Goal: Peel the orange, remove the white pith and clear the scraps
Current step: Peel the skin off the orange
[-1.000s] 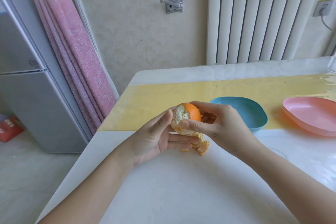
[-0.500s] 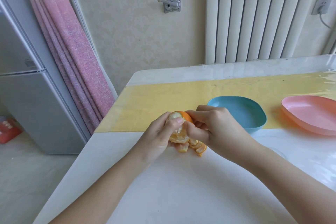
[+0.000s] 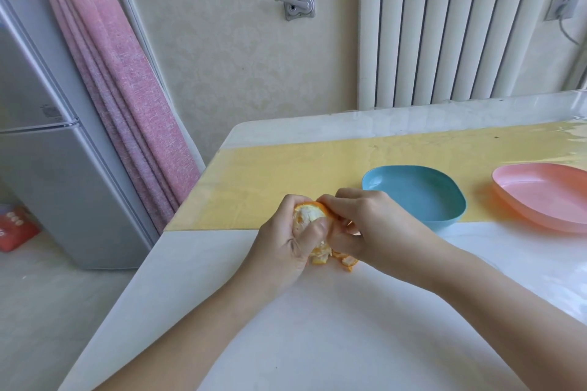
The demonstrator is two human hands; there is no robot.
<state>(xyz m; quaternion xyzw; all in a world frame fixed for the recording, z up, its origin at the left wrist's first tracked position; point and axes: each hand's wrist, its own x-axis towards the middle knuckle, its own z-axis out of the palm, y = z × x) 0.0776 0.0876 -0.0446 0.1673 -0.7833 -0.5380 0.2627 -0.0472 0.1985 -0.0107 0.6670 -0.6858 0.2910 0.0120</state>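
A partly peeled orange (image 3: 307, 215) is held just above the white table, near the front edge of the yellow mat. Its white pith shows on the side facing me. My left hand (image 3: 286, 244) grips the orange from the left, thumb pressed across its front. My right hand (image 3: 365, 225) pinches the orange peel at the top right of the fruit. A loose strip of peel (image 3: 347, 260) hangs below both hands, close to the tabletop. Most of the fruit is hidden by my fingers.
A blue dish (image 3: 416, 192) stands just right of my hands on the yellow mat (image 3: 270, 178). A pink dish (image 3: 546, 197) lies further right. The white table (image 3: 317, 327) ends at its left edge, with a fridge (image 3: 47, 168) and pink curtain (image 3: 127, 89) beyond.
My left hand has closed round the orange, from loosely cradling it to gripping it with the thumb across the front. My right hand shifted its pinch to the peel on top.
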